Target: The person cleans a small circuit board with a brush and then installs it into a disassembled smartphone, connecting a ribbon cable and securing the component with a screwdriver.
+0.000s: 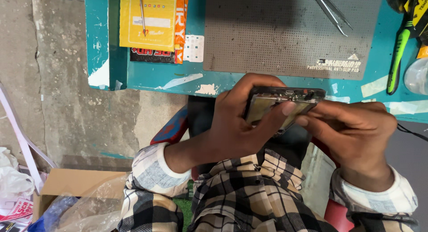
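Two hands meet over the person's lap, just below the teal counter (147, 78) edge. Coming in from seven o'clock, the left hand (240, 125) is curled around an opened phone (281, 102), fingers wrapped over its far edge and thumb laid across the exposed inside. Entering from four o'clock, the right hand (356, 129) pinches the phone's right end with its fingertips (303, 120). At twelve o'clock on the counter lies a grey perforated mat (285, 31) with tweezers (332, 11); at eleven o'clock a screwdriver (141, 11) rests on a yellow packet (156, 18).
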A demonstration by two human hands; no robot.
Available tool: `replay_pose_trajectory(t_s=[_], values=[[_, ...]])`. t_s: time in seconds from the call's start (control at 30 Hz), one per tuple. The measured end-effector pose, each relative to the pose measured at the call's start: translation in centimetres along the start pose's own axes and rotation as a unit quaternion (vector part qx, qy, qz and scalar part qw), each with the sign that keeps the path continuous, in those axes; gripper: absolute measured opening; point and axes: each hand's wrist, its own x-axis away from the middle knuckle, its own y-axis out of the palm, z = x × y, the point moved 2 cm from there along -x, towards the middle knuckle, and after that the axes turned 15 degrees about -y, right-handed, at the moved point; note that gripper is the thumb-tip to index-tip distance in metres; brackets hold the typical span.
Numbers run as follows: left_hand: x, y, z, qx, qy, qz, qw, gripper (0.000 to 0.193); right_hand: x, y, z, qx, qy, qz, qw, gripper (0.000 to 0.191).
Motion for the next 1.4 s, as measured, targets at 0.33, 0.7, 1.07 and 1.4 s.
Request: replay_pose_trajectory(t_s=[0.33,0.7,1.07,1.4], values=[[0.2,-0.4,0.1,-0.006,-0.012,-0.018,1.000,0.024,0.3,-0.5,0.6,0.106,-0.047,-0.027,0.993,0.018],[0.4,-0.3,-0.2,0.041,0.016,-0.027,0.999,0.020,0.3,-0.3,0.2,0.153,-0.127,-0.020,0.980,0.020],[0.4,-0.4,-0.6,0.068,0.022,-0.038,0.997,0.019,-0.2,0.0,-0.4,0.152,-0.147,-0.015,0.977,0.020],[0.1,-0.6,-0.9,0.078,0.036,-0.063,0.994,0.018,0.3,0.1,-0.1,0.127,-0.169,-0.021,0.977,0.019]])
